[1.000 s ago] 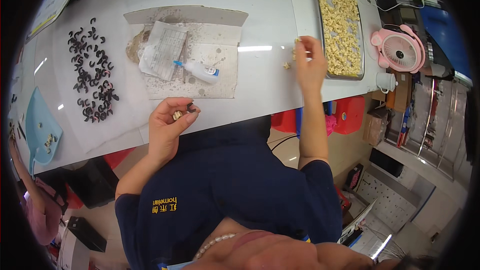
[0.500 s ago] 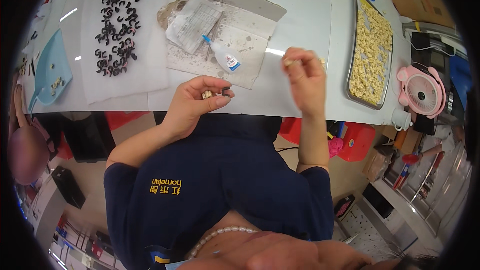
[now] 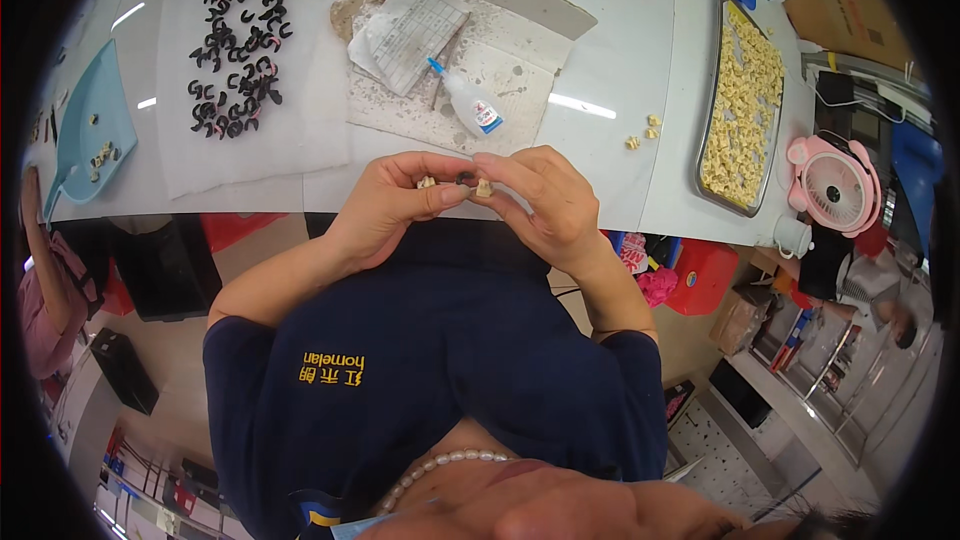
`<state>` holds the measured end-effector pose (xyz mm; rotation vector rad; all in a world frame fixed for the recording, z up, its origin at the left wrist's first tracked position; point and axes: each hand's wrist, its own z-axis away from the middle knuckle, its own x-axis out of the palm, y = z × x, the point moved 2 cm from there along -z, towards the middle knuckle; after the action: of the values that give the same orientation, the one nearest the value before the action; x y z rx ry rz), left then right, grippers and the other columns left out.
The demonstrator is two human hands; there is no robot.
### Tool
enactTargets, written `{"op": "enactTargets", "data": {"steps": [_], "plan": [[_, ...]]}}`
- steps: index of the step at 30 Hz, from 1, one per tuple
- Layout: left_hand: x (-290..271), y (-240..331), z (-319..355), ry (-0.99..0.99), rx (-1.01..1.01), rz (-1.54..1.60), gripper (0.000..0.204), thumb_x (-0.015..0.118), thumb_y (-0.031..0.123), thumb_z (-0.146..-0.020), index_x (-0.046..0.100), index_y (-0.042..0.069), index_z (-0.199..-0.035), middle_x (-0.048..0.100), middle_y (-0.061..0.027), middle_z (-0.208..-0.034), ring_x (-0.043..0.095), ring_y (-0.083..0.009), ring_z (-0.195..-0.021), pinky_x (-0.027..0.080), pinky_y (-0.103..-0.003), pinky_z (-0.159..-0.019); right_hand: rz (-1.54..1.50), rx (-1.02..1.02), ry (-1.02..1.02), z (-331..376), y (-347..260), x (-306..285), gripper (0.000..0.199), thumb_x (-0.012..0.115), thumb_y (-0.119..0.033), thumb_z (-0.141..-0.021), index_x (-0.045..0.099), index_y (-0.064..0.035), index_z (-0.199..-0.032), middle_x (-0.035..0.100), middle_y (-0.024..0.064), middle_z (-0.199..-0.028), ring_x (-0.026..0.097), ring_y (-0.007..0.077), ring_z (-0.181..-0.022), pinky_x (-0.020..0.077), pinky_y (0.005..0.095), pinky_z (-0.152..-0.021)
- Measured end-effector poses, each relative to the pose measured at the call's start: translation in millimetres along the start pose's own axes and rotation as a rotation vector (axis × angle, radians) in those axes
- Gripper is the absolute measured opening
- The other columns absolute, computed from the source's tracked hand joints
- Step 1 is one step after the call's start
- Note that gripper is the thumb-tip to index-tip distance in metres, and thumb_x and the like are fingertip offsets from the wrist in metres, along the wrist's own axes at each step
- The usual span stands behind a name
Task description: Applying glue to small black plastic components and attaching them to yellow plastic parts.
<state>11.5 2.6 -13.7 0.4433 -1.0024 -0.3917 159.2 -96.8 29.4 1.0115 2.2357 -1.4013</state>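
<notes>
Both hands meet over the table's near edge. My left hand (image 3: 378, 202) pinches a small black curved piece (image 3: 465, 178) between thumb and fingertips. A small cream-coloured piece (image 3: 427, 183) also sits between its thumb and fingers, nearer the palm. My right hand (image 3: 552, 202) is closed on another cream piece (image 3: 484, 187), held right beside the black one; whether the two touch cannot be made out. Just beyond the hands lies a white squeeze bottle (image 3: 472, 107) with a blue tip, on a stained cardboard sheet (image 3: 520, 75).
Many black curved pieces (image 3: 238, 35) cover a white sheet on the left, beside a light-blue dustpan (image 3: 75, 155). On the right are a metal tray (image 3: 709, 105) full of cream pieces, several loose cream pieces (image 3: 633, 143), a pink fan (image 3: 835, 190) and a white cup (image 3: 792, 236).
My right hand has come left and down from over the table to my left hand, bringing its cream piece beside the black piece. The whole view has shifted slightly.
</notes>
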Motion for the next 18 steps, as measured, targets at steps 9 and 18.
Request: {"op": "enactTargets", "data": {"steps": [9, 18], "plan": [[-2.3, 0.0, -0.2, 0.051, 0.007, -0.015, 0.020, 0.066, 0.008, -0.080, 0.063, 0.002, -0.099, 0.064, -0.0020, -0.086, 0.048, -0.0028, -0.066, 0.036, -0.017, -0.057, 0.036, 0.059, -0.076, -10.2, -3.7, 4.4, 0.044, 0.069, 0.003, -0.064, 0.059, -0.0028, -0.106, 0.060, 0.0081, -0.082, 0.057, 0.0236, -0.072, 0.0476, 0.0304, -0.062], [-2.1, -0.1, -5.1, -0.066, -0.173, 0.050, 0.020, 0.065, 0.010, -0.081, 0.063, 0.003, -0.099, 0.063, -0.0018, -0.087, 0.046, -0.0041, -0.065, 0.035, -0.018, -0.057, -0.172, 0.205, -0.024, -2.2, 0.9, 1.8, 0.040, 0.072, 0.002, -0.061, 0.063, -0.0084, -0.099, 0.060, 0.0029, -0.076, 0.057, 0.0177, -0.072, 0.0473, 0.0273, -0.059]]}}
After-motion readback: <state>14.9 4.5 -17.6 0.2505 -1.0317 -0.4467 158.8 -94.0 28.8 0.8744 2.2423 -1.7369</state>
